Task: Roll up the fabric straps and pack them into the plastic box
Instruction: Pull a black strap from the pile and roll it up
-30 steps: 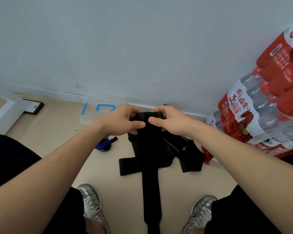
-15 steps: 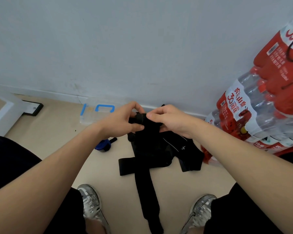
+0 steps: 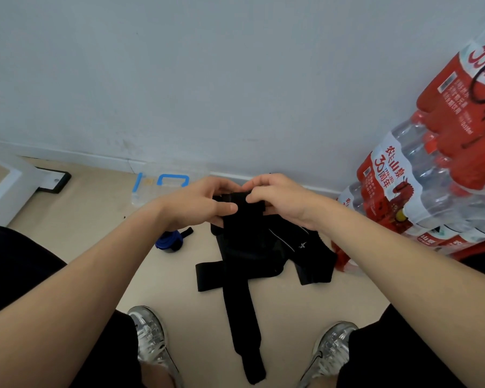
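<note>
The black strap hangs over the floor, its top end pinched in the curled fingers of my left hand and right hand, so I judge rolling barely started, and next come tight, even turns before the plastic box by the wall.

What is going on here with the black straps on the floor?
A person holds one black strap: left hand and right hand pinch its rolled top end, and its tail hangs down between the shoes. Other black straps lie heaped behind it. The clear plastic box stands by the wall.
</note>
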Demonstrator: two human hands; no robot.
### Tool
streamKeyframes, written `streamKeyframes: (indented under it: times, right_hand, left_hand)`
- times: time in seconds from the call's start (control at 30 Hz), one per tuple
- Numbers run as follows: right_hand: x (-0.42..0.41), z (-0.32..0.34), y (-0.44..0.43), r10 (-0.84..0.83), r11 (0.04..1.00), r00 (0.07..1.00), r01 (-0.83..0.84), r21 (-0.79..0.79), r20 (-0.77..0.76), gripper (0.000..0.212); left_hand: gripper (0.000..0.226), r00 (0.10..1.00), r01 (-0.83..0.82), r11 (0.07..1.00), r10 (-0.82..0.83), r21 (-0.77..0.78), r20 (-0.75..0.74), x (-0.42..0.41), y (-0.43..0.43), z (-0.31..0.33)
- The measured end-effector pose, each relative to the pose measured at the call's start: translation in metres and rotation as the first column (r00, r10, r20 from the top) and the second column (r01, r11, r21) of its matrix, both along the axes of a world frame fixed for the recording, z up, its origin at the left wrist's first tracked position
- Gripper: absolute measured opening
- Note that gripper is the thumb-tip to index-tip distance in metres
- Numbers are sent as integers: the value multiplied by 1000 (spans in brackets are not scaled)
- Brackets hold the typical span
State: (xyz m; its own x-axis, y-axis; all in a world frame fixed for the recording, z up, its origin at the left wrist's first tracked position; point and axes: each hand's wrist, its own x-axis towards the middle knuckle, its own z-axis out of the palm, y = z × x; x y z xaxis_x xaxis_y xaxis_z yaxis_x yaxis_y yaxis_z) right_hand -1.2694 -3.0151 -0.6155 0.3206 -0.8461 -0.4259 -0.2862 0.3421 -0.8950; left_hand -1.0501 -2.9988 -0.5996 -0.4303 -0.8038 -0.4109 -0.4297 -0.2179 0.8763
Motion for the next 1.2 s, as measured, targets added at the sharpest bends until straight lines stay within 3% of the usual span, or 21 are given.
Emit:
streamKeyframes:
  times: [0.17, 0.37, 0.63, 0.7, 0.83, 0.97, 1.03, 1.1, 1.2]
  right_hand:
    - [-7, 4, -4, 153, 984, 983, -142, 105, -103, 28]
    - [-16, 10, -2, 297, 950, 952, -287, 125, -74, 35]
    - [-17, 8, -3, 103, 994, 992, -105, -27, -67, 18]
    - [-18, 9, -2, 68, 996, 996, -71, -45, -55, 22]
    - [-15, 10, 2, 33, 998, 999, -34, -61, -22, 28]
    - [-12, 10, 3, -5, 998, 1000, 3, -63, -24, 41]
    - [-11, 8, 2, -5, 1000, 994, 7, 18, -107, 50]
    - [-10, 4, 7, 0, 986, 983, 30, 163, -185, 43]
    - [-7, -1, 21, -4, 932, 991, 53, 358, -136, 31]
  left_hand:
    - [33, 999, 4, 998, -1, -67, 44, 5, -2, -1]
    - [40, 998, -51, 993, 53, -103, 18, 7, -5, -1]
    - [50, 994, -95, 991, 90, -97, -59, 7, -5, 0]
    - [50, 996, -77, 994, 73, -80, -49, 6, -4, 0]
    - [26, 996, -78, 994, 74, -78, -53, 1, -3, 0]
    - [22, 987, -130, 986, 120, -100, -104, -2, -4, -3]
    - [19, 983, -159, 981, 146, -113, -112, -2, -4, -4]
    - [19, 975, -199, 973, 186, -115, -120, -2, -4, -4]
    - [21, 958, -257, 961, 240, -102, -158, -1, -5, -2]
